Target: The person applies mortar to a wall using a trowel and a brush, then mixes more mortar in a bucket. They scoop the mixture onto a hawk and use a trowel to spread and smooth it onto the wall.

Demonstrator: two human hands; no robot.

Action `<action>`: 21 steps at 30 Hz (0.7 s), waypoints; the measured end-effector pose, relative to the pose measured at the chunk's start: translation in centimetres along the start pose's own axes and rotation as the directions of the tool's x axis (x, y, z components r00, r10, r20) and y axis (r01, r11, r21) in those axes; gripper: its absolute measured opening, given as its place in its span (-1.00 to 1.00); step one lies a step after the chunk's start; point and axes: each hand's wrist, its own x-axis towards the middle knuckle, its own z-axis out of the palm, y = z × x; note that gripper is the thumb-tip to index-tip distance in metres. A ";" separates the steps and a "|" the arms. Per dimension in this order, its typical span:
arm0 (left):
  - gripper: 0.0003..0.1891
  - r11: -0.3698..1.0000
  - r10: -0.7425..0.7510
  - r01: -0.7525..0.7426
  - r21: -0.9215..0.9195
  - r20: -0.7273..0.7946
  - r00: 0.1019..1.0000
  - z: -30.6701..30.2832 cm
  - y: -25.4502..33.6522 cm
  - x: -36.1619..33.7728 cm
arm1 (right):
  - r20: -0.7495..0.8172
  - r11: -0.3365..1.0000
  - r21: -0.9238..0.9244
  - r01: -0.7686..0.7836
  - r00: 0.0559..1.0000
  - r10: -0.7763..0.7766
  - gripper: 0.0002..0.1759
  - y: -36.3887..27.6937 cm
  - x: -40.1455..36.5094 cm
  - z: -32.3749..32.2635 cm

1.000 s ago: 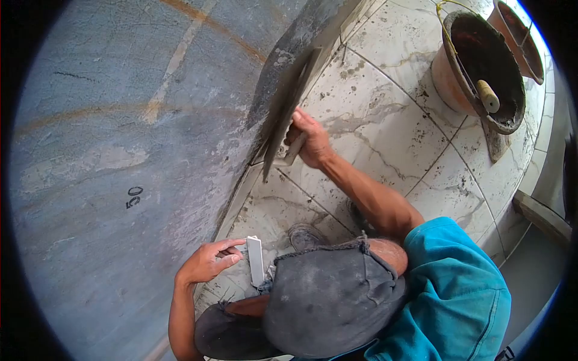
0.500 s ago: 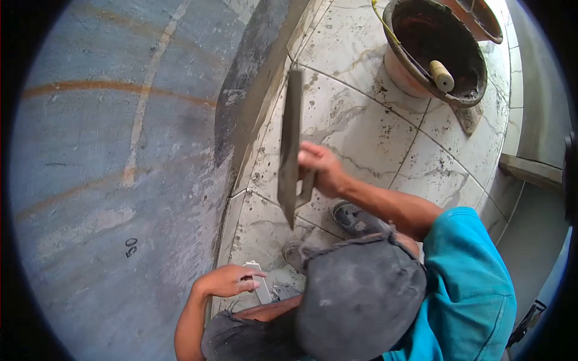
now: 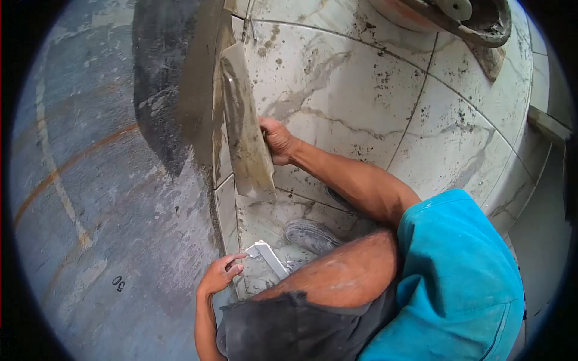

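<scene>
My right hand (image 3: 279,141) is wrapped round the handle of a plastering trowel (image 3: 248,132), whose long flat blade faces up toward me with a wet grey film on it. The blade stands lengthwise beside the tiled base of the wall; whether its edge touches cannot be made out. The handle is mostly hidden behind the blade. My left hand (image 3: 221,275) holds nothing, its fingers partly stretched and apart, close to the foot of the wall. Just right of it, a white strip (image 3: 272,260) lies on the floor with small broken pieces.
A grey wall (image 3: 120,210) runs along the left, with damp mortar (image 3: 195,90) near its base. Marbled floor tiles (image 3: 337,90) carry dark splashes. At the top right stands a bucket (image 3: 487,37). My bent knee (image 3: 343,268) and shoe (image 3: 310,236) are close below the trowel.
The trowel has moved left toward the wall base and turned from edge-on to show its flat face. My view has shifted, leaving only part of the bucket visible.
</scene>
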 end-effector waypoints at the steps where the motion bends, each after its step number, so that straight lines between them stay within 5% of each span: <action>1: -0.63 0.999 -0.039 0.040 0.035 -0.033 0.999 0.2 -0.2 -0.2 | 0.004 1.000 0.009 -0.007 1.000 0.007 -0.61 0.2 0.0 -0.1; 21: -0.63 0.978 -0.050 0.035 -0.207 -0.067 0.997 1.9 -3.1 -1.2 | -0.070 0.985 -0.171 -0.028 0.997 0.016 -0.51 7.9 -1.3 -1.2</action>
